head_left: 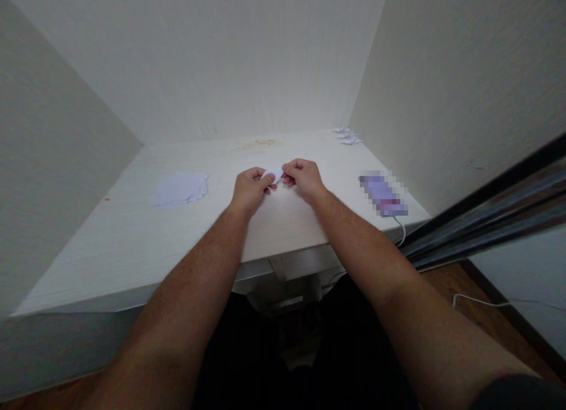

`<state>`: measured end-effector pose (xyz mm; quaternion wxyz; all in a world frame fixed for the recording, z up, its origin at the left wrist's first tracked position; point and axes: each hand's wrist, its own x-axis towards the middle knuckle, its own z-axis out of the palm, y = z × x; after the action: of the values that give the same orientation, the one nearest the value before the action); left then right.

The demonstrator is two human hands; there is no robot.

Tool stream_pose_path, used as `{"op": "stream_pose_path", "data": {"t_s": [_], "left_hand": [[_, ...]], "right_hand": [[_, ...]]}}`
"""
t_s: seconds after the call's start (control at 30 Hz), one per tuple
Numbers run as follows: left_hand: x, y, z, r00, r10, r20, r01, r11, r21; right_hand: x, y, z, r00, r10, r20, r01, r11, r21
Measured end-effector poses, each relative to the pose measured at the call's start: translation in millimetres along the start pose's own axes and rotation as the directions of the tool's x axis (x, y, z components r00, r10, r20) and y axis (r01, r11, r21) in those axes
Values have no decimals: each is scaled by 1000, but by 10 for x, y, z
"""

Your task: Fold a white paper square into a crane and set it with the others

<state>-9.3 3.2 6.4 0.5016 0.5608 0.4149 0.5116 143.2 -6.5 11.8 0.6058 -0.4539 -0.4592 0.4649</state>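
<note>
A small piece of folded white paper (273, 174) is held just above the desk between my two hands. My left hand (252, 189) pinches its left side, with the thumb lying on top. The fingertips of my right hand (305, 177) are closed on its right end. My fingers hide part of the paper, so its full shape cannot be made out.
On the white desk (207, 239), a loose stack of white paper sheets (180, 189) lies to the left. Several small folded paper pieces (348, 136) sit in the back right corner. A blurred-out phone (382, 193) with a white cable (402, 230) is at right. Walls enclose the back and sides.
</note>
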Motion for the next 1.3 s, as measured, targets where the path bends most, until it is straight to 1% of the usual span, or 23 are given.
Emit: {"op": "stream_pose_path", "data": {"t_s": [0.27,0.5,0.63,0.87,1.0,1.2,1.3], "left_hand": [[44,-68,-19,1000,1,9,-2,1000,20],[36,-35,-10,1000,9,29,-11,998,60],[53,-46,-16,999,3,48,-8,996,86],[71,-76,7,997,-44,59,41,998,45],[73,-98,6,997,-16,81,10,998,63],[-54,13,16,992,-20,123,6,994,108],[-93,29,8,990,-25,137,9,993,117]], "right_hand": [[-24,-15,26,999,-34,10,34,999,-4],[-1,59,26,994,-34,107,44,995,-88],[5,72,10,994,-31,109,40,996,-82],[-5,66,0,994,23,103,-21,999,-28],[-55,53,-6,996,30,82,-30,1000,2],[-156,49,-20,998,15,66,-16,1000,21],[-183,48,-19,998,22,51,-23,1000,16]]}}
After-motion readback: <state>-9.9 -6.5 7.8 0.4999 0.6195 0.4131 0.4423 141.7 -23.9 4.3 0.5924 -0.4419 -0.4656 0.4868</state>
